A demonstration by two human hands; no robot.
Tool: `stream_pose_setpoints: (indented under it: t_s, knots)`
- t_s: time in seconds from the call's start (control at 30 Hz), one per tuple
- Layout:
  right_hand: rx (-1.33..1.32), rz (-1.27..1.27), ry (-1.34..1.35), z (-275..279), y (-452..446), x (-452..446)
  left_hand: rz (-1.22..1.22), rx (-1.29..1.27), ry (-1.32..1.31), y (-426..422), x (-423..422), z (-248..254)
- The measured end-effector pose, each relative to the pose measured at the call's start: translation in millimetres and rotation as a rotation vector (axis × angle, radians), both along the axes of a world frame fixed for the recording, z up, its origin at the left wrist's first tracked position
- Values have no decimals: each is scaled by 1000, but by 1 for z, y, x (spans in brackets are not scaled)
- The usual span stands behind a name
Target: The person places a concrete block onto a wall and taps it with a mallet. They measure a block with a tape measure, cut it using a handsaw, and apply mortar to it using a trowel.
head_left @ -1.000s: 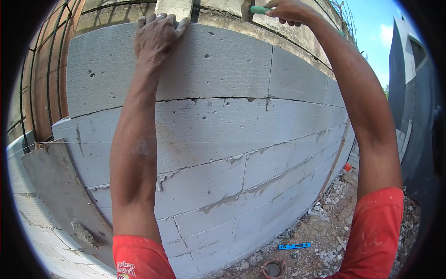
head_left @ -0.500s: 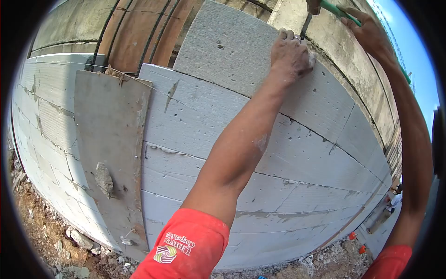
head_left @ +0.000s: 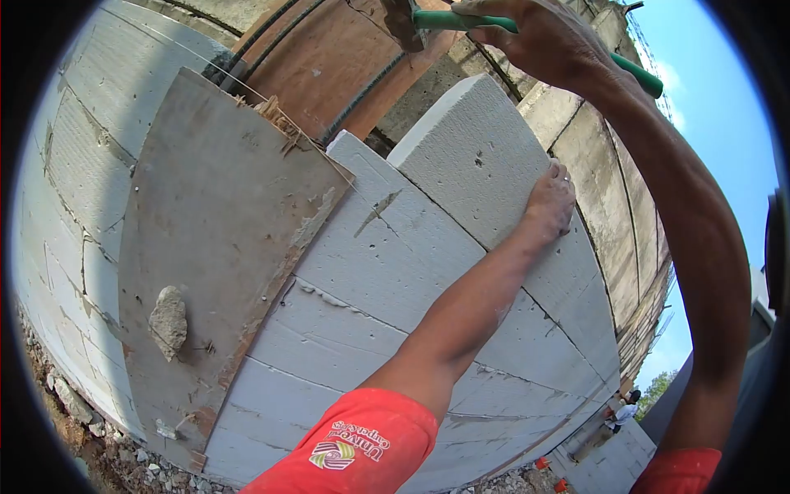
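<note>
My right hand (head_left: 550, 43) is wrapped round the green handle of a hammer (head_left: 440, 20), raised at the top of the view. The hammer's dark head is left of the hand, above a pale lightweight concrete block (head_left: 465, 152). That block sits on the top course of the block wall (head_left: 329, 329), its left end face showing. My left hand (head_left: 551, 202) grips the block's upper edge, fingers curled over it and partly hidden behind. A ring shows on one finger.
A formwork board (head_left: 222, 206) leans against the wall, with a lump of mortar (head_left: 169, 323) stuck on it. Steel bars (head_left: 362, 97) and a string line (head_left: 202, 62) run near the top. Rubble (head_left: 123, 457) lies below. Another person (head_left: 621, 410) is far right.
The view has turned, so the wall appears tilted and the block further right. My right hand and the hammer have moved left, over the block. My left hand stays on its edge.
</note>
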State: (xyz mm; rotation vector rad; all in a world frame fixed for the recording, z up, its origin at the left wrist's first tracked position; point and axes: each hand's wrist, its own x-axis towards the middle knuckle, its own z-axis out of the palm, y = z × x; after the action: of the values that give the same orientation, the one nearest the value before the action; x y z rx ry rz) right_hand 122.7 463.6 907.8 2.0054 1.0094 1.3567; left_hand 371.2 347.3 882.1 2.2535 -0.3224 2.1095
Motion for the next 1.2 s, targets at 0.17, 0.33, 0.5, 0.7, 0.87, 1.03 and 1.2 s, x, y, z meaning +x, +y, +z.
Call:
stream_pose_setpoints:
  t_s: [0.17, 0.33, 0.5, 0.7, 0.87, 1.03, 1.2]
  knots:
    - [-280, 112, -146, 30, -3, 50, -70, -12, 1, -6, 9, 0]
    - [-304, -180, -294, 21, 4, 64, -57, -37, -83, -8, 10, -1]
    - [-549, 275, -296, 36, -7, 77, -2, -60, -79, -13, 14, 0]
    - [-384, 255, -7, 5, -8, 63, 10, -61, -93, -13, 13, -2]
    - [-520, -51, -124, 12, -14, 64, -20, -65, -123, -14, 20, -1]
    - [-402, 250, -54, 9, -19, 69, -13, -63, -127, -14, 20, -1]
    - [-429, -62, -60, -18, -2, 36, -35, -33, -138, -7, 17, -4]
